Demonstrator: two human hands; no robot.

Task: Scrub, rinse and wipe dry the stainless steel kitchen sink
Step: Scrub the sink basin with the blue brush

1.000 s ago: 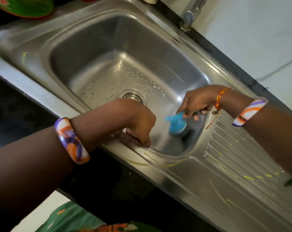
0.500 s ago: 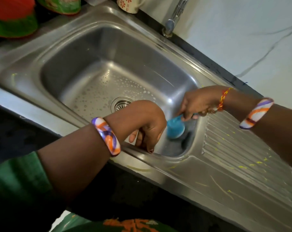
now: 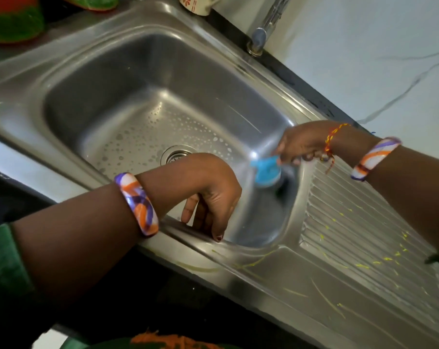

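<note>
The stainless steel sink [image 3: 92, 71] fills the view, its basin floor dotted with soap bubbles around the drain [image 3: 175, 154]. My right hand [image 3: 304, 144] grips a blue scrubber [image 3: 266, 170] pressed against the basin's right inner wall. My left hand [image 3: 213, 197] hangs over the front rim of the basin, fingers loosely curled down, fingertips touching the rim and holding nothing. Yellow streaks of soap lie on the ribbed drainboard [image 3: 351, 222] to the right.
A tap [image 3: 263, 28] stands at the back edge by the white wall. A patterned cup [image 3: 195, 3] and green-and-red containers [image 3: 14, 18] sit behind and left of the basin. Dark countertop runs along the front.
The view has shifted, showing more of the sink's back. My right hand moved the scrubber slightly up the right wall. My left hand stays at the front rim.
</note>
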